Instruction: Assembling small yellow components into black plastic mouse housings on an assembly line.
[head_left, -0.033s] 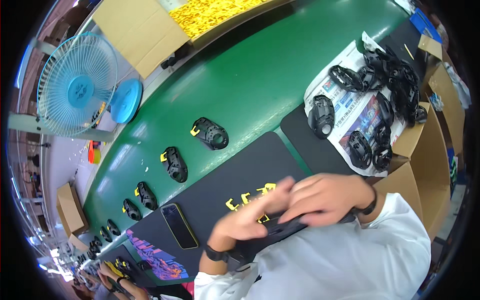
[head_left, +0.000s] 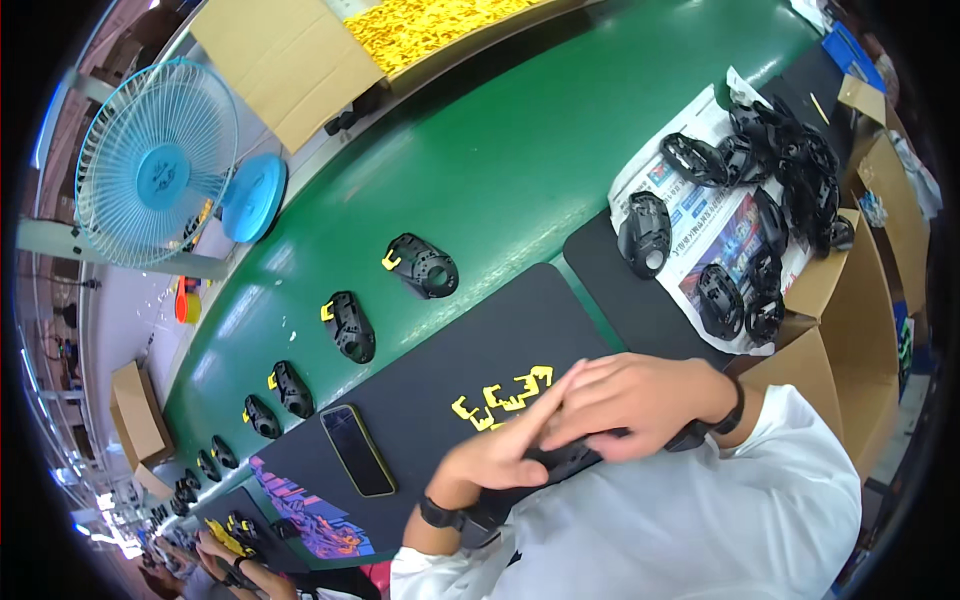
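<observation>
My left hand (head_left: pixel 505 445) and my right hand (head_left: pixel 635 405) come together close to my body, at the near edge of the black mat (head_left: pixel 420 385). Between and under them is a black plastic mouse shell (head_left: pixel 572 458), mostly hidden by my fingers. Both hands grip it, the right one curled over it from above, the left one with long fingers laid against the right and the thumb bent down. Just beyond my fingers several yellow plastic clips (head_left: pixel 506 398) lie on the mat. Whether a clip is at the shell is hidden.
Black shells with yellow clips (head_left: pixel 423 266) stand in a row on the green table (head_left: pixel 480 170). A phone (head_left: pixel 358 452) lies on the mat. Rightward, newspaper (head_left: pixel 690 215) carries a shell pile (head_left: pixel 790 160), beside an open carton (head_left: pixel 850 330). A blue fan (head_left: pixel 160 175) stands far left.
My left hand has moved slightly down and left, and its fingers now lie against my right hand. More of the yellow clips shows beyond them.
</observation>
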